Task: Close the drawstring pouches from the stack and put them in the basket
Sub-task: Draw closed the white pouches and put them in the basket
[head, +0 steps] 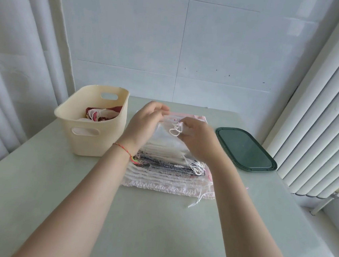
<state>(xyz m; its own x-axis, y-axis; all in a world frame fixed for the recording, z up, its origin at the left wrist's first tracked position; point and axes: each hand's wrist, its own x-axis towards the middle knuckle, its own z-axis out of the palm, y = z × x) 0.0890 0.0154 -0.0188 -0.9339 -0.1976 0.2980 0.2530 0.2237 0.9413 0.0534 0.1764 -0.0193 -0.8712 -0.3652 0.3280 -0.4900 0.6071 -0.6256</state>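
Gripping a white pouch (pixel 165 132) above the stack (pixel 168 169), its cord (pixel 175 131) was pinched by the right hand (pixel 196 139); the left hand (pixel 144 124) was best kept clamped on the fabric.

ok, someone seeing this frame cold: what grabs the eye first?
Both hands, left and right, meet at centre holding a white pouch by its looped cord, just above the stack of flat pouches on the table. To the left stands a cream basket with a few pouches already inside. A dark green lid lies to the right.
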